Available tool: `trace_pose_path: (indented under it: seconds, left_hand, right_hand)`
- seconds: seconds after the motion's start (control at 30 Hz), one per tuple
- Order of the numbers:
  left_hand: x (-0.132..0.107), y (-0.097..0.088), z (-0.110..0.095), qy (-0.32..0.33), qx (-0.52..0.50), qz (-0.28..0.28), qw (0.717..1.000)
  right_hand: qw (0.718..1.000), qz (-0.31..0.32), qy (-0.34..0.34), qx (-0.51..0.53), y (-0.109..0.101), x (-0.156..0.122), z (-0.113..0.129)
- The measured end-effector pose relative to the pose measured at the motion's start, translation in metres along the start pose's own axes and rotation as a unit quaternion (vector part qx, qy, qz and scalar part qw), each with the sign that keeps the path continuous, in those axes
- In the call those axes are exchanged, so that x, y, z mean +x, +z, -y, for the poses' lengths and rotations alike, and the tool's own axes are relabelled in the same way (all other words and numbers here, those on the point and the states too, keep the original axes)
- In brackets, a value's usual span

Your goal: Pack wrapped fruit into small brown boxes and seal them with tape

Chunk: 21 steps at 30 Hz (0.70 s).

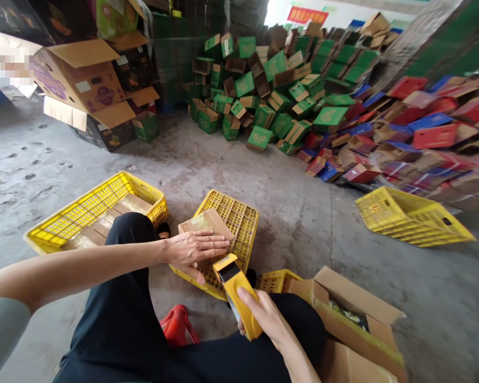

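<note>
Left hand (193,248) touches carton (216,219) (right hand (263,313) grips dispenser (236,283)).

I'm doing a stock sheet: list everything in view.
Small carton: one, brown, on central crate
Tape dispenser: one, yellow, in right hand
Central crate: one, yellow, beneath small carton
Left crate: one, yellow, left of centre
Taped cartons: several, brown, inside left crate
Nested crates: count unclear, yellow, right of centre
Part-hidden crate: one, yellow, lower right of centre
Open carton: one, brown, lower right
Stool: one, red, bottom centre
Green boxes: many, green, centre background
Mixed boxes: many, red and blue, right background
Large cartons: several, brown or black, left background
Banner: one, red, far background
Floor: one, grey, throughout
Left hand: one, bare, on small carton
Right hand: one, bare, gripping tape dispenser
Legs: two, black-clad, foreground
</note>
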State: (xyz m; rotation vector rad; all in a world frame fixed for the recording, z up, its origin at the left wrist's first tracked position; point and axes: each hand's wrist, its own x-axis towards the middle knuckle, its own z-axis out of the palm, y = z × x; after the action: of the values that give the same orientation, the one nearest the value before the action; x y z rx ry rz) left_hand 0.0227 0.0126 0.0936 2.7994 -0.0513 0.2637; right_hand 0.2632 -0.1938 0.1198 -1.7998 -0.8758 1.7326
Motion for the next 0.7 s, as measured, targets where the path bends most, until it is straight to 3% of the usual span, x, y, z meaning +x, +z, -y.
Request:
trace_pose_path:
  seconds: [0.4, 0.57, 0.7]
  left_hand:
    - [0.001, -0.005, 0.008, 0.001, -0.022, 0.012, 1.000]
    - [0.000, -0.006, 0.001, -0.015, -0.023, 0.013, 1.000]
    - [0.002, 0.001, 0.002, -0.100, 0.010, -0.036, 0.994]
  right_hand:
    - [1.000, -0.007, 0.013, -0.008, -0.014, -0.039, -0.027]
    - [0.999, -0.035, 0.018, -0.010, -0.005, -0.020, -0.031]
    - [0.999, -0.028, 0.016, -0.016, 0.003, 0.008, -0.025]
